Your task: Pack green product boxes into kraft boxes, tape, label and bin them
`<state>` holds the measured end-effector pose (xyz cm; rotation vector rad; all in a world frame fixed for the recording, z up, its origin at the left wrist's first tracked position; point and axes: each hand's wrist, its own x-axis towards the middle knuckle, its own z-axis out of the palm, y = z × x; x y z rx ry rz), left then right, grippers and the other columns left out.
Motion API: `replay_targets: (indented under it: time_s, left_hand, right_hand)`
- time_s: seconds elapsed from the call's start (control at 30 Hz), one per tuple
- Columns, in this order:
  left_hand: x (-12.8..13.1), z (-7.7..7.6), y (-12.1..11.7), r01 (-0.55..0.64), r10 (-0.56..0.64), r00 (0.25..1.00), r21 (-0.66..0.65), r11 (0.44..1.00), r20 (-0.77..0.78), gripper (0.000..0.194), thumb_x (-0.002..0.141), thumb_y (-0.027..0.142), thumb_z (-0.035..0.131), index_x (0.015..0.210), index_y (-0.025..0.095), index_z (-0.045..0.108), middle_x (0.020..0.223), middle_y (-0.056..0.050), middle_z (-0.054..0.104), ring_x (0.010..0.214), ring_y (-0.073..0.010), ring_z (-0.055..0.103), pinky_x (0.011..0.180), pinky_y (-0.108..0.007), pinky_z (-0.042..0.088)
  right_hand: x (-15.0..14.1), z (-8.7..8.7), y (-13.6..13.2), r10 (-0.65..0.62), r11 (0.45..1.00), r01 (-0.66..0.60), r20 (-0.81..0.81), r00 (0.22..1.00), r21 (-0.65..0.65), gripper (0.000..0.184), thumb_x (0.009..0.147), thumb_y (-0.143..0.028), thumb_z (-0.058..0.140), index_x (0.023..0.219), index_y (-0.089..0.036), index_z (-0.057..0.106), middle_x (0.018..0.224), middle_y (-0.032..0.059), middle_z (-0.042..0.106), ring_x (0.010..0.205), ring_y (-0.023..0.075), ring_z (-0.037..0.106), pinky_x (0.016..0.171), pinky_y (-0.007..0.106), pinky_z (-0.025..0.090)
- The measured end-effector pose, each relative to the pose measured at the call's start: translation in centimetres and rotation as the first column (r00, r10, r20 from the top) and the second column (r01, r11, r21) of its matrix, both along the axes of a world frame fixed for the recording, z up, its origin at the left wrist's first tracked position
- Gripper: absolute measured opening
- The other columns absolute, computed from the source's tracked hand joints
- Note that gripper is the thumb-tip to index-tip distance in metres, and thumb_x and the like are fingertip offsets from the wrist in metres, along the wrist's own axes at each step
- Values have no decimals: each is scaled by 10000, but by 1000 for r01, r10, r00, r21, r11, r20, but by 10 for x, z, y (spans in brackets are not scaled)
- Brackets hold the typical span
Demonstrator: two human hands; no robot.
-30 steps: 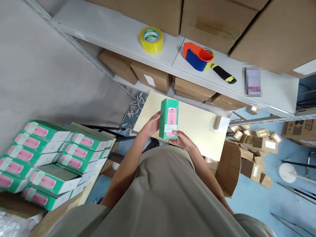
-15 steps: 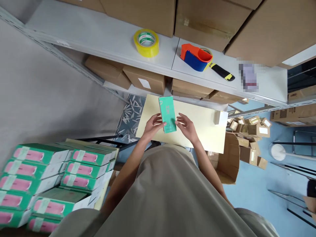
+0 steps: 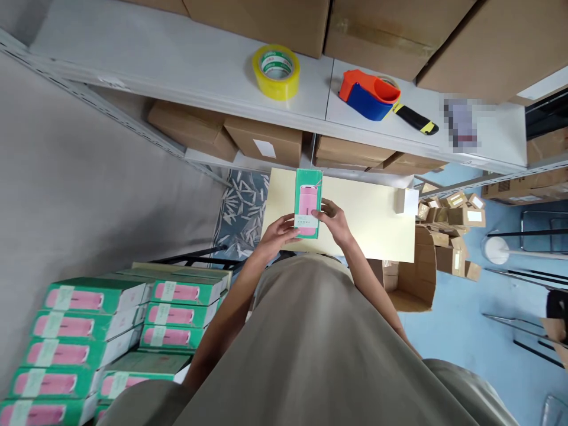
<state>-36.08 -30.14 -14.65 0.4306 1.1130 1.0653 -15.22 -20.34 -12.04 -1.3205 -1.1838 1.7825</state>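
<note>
Between my two hands a green product box stands upright above the pale yellow board. The face with the pink bottle-shaped picture and a white label strip is turned toward me. My left hand grips its lower left edge, thumb at the front bottom corner. Around its right side my right hand is closed, thumb on the picture. The fingers behind the box are partly hidden. Under it, the yellow board carries a small white box at its right end.
Matching green boxes are stacked at lower left. On the grey shelf ahead sit a yellow tape roll, an orange-blue tape dispenser, a black-yellow cutter and a blurred-out item. An open carton and small brown boxes lie right.
The green box has been turned in my hands: a plain green side faced me half a second ago, and the pink picture faces me now. My right hand has closed around it again.
</note>
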Motion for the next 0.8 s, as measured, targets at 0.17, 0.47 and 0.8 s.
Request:
replay_targets:
  time_s: [0.17, 0.47, 0.8]
  left_hand:
    - [6, -3, 1, -141, 149, 966, 51, 989, -211, 796, 568, 318, 1109, 1277, 201, 769, 1232, -121, 813, 1161, -316, 763, 1003, -426, 655]
    - [10, 18, 1, -200, 216, 954, 92, 975, -207, 697, 714, 413, 1040, 1308, 247, 715, 1457, -132, 718, 1398, -349, 672, 1061, -447, 664]
    - [28, 17, 1, -240, 263, 921, 112, 964, -287, 834, 654, 310, 1058, 1400, 263, 688, 1420, -113, 694, 1397, -350, 654, 1077, -441, 668]
  right_hand:
    - [-16, 3, -6, 8, 995, -20, 118, 993, 98, 985, 777, -652, 954, 1618, -267, 617, 1553, 143, 729, 1319, 357, 758, 1133, 516, 655]
    - [-19, -5, 5, -78, 996, 75, 58, 995, 49, 1081, 783, -625, 889, 1717, -323, 437, 1395, 102, 795, 1285, 337, 745, 1066, 503, 667]
    - [-1, -3, 13, 29, 997, -25, -51, 998, 67, 985, 807, -662, 910, 1658, -335, 536, 1473, 106, 760, 1386, 356, 698, 1132, 529, 655]
